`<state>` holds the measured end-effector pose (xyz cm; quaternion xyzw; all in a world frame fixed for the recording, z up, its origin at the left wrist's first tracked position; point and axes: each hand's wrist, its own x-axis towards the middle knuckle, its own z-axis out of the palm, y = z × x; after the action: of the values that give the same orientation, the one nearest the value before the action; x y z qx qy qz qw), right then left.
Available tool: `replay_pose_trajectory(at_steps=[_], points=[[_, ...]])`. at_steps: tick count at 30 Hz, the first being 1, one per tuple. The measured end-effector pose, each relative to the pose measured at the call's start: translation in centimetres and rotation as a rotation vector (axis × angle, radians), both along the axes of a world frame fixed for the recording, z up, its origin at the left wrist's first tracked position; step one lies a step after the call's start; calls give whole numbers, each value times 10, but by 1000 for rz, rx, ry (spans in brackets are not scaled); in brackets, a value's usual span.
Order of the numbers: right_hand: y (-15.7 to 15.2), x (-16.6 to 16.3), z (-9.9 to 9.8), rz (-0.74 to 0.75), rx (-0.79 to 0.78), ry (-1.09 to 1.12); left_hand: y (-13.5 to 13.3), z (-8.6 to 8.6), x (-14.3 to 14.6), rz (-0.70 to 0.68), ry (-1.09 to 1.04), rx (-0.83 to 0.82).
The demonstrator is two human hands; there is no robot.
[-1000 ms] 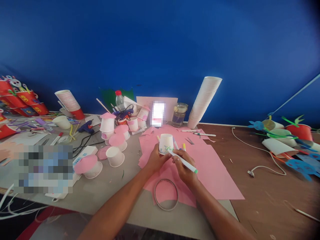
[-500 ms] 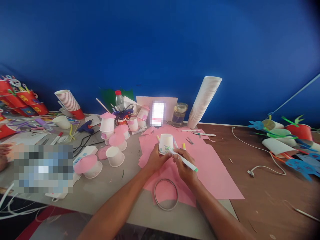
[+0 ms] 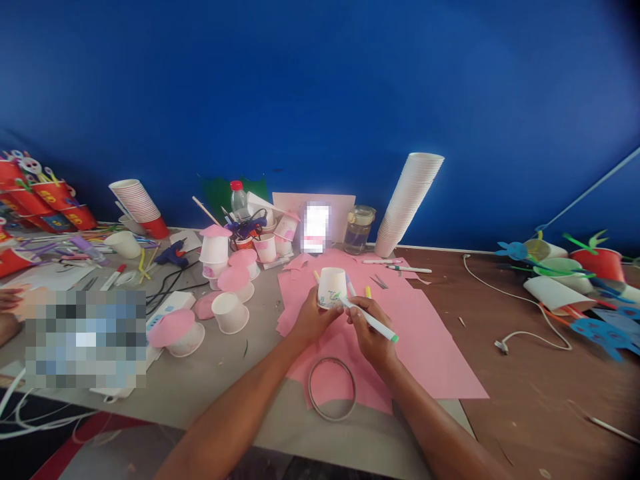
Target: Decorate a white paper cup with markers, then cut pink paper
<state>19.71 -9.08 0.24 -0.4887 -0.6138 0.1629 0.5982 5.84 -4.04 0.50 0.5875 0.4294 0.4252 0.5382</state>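
A white paper cup (image 3: 332, 280), upside down by its shape, is gripped in my left hand (image 3: 316, 319) over the pink paper (image 3: 425, 340). Green and bluish marks run round its lower part. My right hand (image 3: 373, 327) is closed on a white marker (image 3: 377, 323) with a green end, its tip at the cup's marked side. Beyond my hands a yellow-ended marker (image 3: 369, 292) lies on the paper. Closer to me, a thin grey ring (image 3: 331, 417) rests partly on the pink sheet.
Several cups with pink paper tops (image 3: 173, 327) stand on the left beside a power strip (image 3: 170, 310). A tall stack of paper cups (image 3: 410, 203) and a glass jar (image 3: 359, 230) stand at the back. Another person's hand (image 3: 7, 310) shows at the far left. A white cable (image 3: 515, 293) lies right.
My right hand and the marker have shifted very slightly right along the cup's side. My left hand keeps the cup in nearly the same place.
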Motion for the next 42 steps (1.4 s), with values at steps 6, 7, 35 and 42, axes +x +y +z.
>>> replay_pose_trajectory(at_steps=[6,7,35,42], points=[[0,-1,0,18,8,-7,-1,1,0,4,18,19],[0,-1,0,17,10,-9,-1,1,0,8,19,15],[3,5,-1,-10,3,251,4,-5,-2,35,-22,-12],[8,7,-10,-51,-37,128,4,-4,-5,39,-55,29]])
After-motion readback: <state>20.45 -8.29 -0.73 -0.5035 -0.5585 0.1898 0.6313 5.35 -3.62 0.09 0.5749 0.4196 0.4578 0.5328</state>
